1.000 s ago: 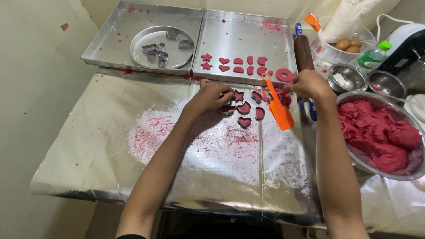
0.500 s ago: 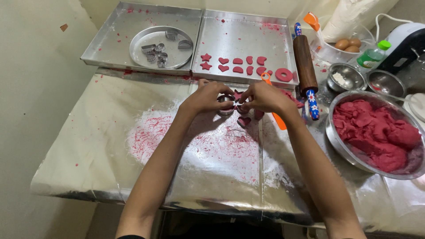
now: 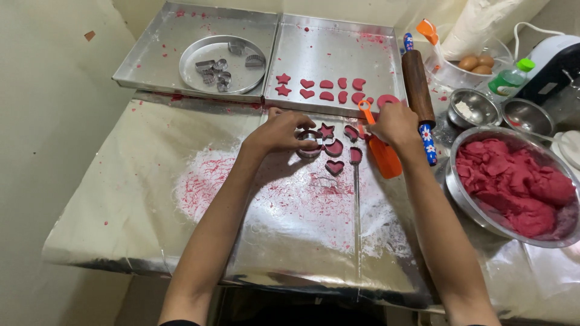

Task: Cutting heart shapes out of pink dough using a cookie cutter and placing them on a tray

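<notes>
Left hand (image 3: 283,133) is down on the foil-covered bench (image 3: 121,205), fingers curled around a small round metal cookie cutter (image 3: 309,145), which stands on the bench right under the fingertips at the left edge of the cut dough. It's grasping that ring from above, thumb side toward the camera. Right hand (image 3: 396,124) sits just across the cluster, fingers closed on the handle of an orange plastic spatula (image 3: 382,151); its blade lies flat on the bench, the long axis running from the loop handle at the far end down toward the person.

Between the two hands lie the red dough cut-outs (image 3: 335,148): a star, a couple of rounded pieces, a heart nearest the person. So the cutter lies left of them and the spatula right, the pieces flanked on both sides. The left hand is the nearer one to the star and heart; the spatula blade lies just beside the rightmost piece.

Beyond the hands, a flat silver baking tray (image 3: 338,42) carries a row of finished red shapes along its near edge. Left of it, a second silver tray (image 3: 151,54) holds a round tin with spare metal cutters (image 3: 220,69). A dark wooden rolling pin with blue flowered handles (image 3: 418,84) lies just right of the right hand, long axis pointing away from the person. Farther right, a steel bowl (image 3: 465,199) is heaped with red dough (image 3: 513,184). Flour and red crumbs dust the bench in front of the left forearm.
</notes>
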